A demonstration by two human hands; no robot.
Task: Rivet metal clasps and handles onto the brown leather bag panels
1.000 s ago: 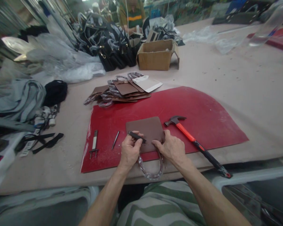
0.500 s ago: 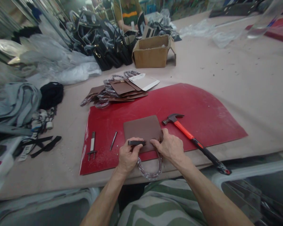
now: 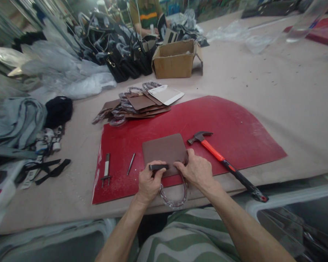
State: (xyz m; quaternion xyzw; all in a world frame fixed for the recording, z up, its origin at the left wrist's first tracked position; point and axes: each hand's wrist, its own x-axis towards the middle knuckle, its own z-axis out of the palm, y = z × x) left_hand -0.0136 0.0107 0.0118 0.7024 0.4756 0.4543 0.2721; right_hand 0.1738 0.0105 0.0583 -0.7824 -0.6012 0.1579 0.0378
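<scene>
Pale worktop (image 3: 273,105) spreads before us, carrying a red mat (image 3: 221,120); black bags (image 3: 128,60) and a cardboard box (image 3: 173,65) stand on its far side. Near the mat's front edge lies a flat brown panel (image 3: 164,150), its visible face plain and matte. Its looped handle (image 3: 173,204), wrapped in clear plastic, extends toward us past the mat. Our left hand (image 3: 149,182) has its fingers closed on a black tool (image 3: 159,167), held level at the panel's near portion; we cannot tell whether they touch. Our right hand (image 3: 199,169) grips the panel's right side, thumb on top.
</scene>
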